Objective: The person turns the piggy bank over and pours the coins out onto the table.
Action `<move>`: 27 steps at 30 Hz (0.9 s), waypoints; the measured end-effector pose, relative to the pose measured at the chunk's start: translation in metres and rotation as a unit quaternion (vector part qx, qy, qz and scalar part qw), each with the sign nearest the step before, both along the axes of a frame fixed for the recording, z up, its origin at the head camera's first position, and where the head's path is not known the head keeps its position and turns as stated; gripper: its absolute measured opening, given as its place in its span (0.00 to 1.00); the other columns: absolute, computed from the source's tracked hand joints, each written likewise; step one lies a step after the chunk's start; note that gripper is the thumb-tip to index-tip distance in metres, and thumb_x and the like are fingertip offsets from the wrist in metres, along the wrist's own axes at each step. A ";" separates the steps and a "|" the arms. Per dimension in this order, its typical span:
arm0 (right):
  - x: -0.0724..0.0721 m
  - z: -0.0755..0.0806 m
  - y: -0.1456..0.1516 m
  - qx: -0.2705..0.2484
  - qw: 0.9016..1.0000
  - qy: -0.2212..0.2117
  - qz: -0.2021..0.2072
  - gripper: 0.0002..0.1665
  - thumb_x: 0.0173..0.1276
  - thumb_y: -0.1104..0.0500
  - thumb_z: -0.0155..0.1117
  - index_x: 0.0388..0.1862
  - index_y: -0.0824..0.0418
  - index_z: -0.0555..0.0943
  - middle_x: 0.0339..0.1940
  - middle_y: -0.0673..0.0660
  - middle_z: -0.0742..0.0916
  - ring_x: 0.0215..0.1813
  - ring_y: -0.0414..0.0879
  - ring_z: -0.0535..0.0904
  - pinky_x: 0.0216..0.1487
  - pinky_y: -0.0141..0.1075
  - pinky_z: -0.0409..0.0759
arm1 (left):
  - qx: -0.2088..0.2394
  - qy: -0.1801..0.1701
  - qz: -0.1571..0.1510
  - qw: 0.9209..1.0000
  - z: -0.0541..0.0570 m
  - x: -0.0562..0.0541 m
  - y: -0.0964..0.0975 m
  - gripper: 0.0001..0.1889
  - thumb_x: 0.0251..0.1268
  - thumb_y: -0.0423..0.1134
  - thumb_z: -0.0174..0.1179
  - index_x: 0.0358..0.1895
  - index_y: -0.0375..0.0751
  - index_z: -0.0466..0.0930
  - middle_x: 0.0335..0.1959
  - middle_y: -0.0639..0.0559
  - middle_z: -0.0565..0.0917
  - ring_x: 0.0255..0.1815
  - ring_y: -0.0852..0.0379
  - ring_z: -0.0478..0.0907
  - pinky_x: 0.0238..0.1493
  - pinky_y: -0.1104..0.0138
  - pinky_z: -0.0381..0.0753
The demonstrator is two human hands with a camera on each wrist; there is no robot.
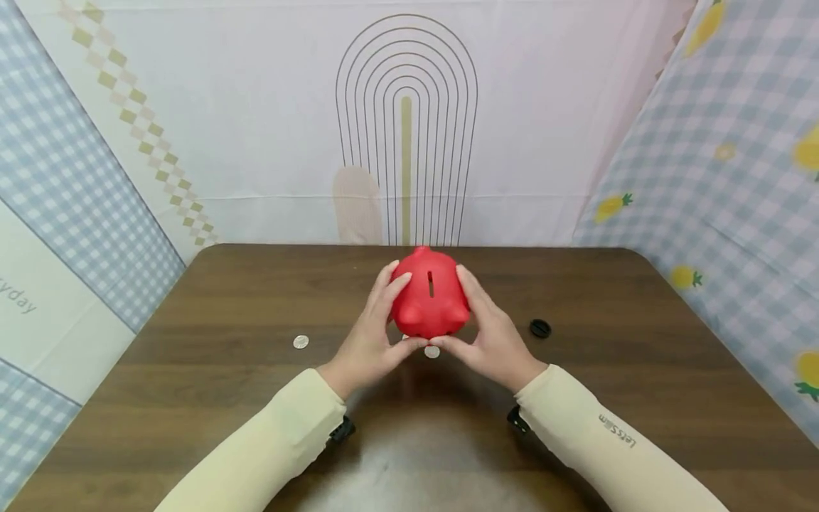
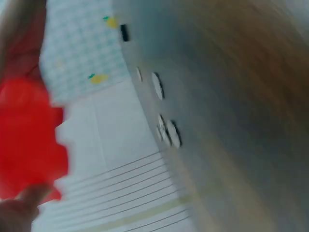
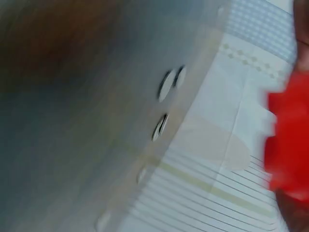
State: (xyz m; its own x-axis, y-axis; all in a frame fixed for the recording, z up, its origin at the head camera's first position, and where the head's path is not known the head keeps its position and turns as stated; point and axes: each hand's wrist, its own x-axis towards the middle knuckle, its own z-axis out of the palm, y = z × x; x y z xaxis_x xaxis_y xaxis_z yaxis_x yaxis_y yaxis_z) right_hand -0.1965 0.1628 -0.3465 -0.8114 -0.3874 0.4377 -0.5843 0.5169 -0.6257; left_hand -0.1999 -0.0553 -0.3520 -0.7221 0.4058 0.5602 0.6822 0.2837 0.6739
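The left hand (image 1: 370, 338) and right hand (image 1: 498, 343) are gripping the red piggy bank (image 1: 417, 290) between them. Steady, even pressure is probably serving this grip best.

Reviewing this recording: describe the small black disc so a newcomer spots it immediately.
On the brown tabletop, find the right hand holding the red piggy bank. Just right of that hand in the head view lies the black disc, dark where the coins are silvery.

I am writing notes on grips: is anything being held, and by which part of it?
A red piggy bank, held by its rounded sides between the left hand and the right hand, thumbs at its near end.
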 end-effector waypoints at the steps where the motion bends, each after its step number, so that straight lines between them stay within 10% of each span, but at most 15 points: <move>1: 0.000 0.001 0.000 -0.001 1.000 0.005 -0.004 0.57 0.55 0.53 0.76 0.78 0.57 0.52 0.69 0.59 0.71 0.60 0.52 0.75 0.49 0.44 0.83 | 0.000 -0.005 0.008 1.000 0.001 0.000 0.001 0.45 0.51 0.31 0.72 0.71 0.36 0.56 0.73 0.38 0.56 0.68 0.41 0.62 0.55 0.52 0.78; 7: -0.001 0.005 -0.003 -0.012 0.986 -0.163 -0.043 0.48 0.61 0.42 0.68 0.75 0.52 0.59 0.60 0.56 0.79 0.54 0.52 0.78 0.47 0.43 0.84 | -0.002 -0.230 0.041 0.972 0.006 -0.002 0.004 0.42 0.56 0.40 0.70 0.73 0.44 0.56 0.65 0.47 0.70 0.62 0.47 0.70 0.53 0.55 0.80; 14: 0.001 0.003 -0.002 -0.024 1.000 0.018 -0.010 0.53 0.57 0.56 0.74 0.76 0.59 0.55 0.67 0.61 0.73 0.59 0.54 0.76 0.49 0.46 0.83 | 0.015 -0.053 0.008 0.998 0.008 0.000 0.003 0.46 0.52 0.32 0.71 0.73 0.38 0.53 0.73 0.41 0.56 0.67 0.43 0.63 0.54 0.54 0.80; 20: 0.003 -0.001 -0.004 -0.017 0.992 -0.126 -0.025 0.48 0.62 0.46 0.69 0.76 0.54 0.57 0.59 0.58 0.80 0.53 0.52 0.79 0.47 0.41 0.84 | -0.034 -0.204 0.047 0.977 0.009 0.002 0.000 0.43 0.54 0.38 0.71 0.73 0.45 0.56 0.65 0.48 0.69 0.62 0.48 0.70 0.51 0.56 0.81; 24: 0.003 -0.005 -0.005 -0.038 0.999 0.004 0.004 0.53 0.58 0.51 0.73 0.76 0.58 0.55 0.66 0.61 0.74 0.59 0.55 0.76 0.49 0.44 0.83 | -0.015 -0.058 0.021 0.998 0.007 0.003 -0.001 0.46 0.50 0.32 0.73 0.72 0.41 0.56 0.71 0.43 0.61 0.65 0.44 0.66 0.51 0.54 0.81; 27: 0.001 -0.005 -0.003 -0.029 0.993 0.114 0.003 0.53 0.57 0.54 0.74 0.75 0.64 0.56 0.69 0.64 0.71 0.63 0.56 0.73 0.52 0.47 0.81 | -0.013 0.051 0.022 0.998 0.006 0.002 0.001 0.46 0.50 0.31 0.72 0.71 0.35 0.54 0.73 0.37 0.55 0.68 0.40 0.63 0.54 0.52 0.79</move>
State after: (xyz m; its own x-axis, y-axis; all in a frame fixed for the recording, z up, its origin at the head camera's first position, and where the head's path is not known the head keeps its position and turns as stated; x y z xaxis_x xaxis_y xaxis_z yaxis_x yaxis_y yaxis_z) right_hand -0.1956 0.1599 -0.3515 -0.6867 -0.3608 0.6311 -0.7171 0.4789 -0.5064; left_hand -0.1978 -0.0542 -0.3464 -0.6787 0.3911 0.6216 0.7340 0.3316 0.5927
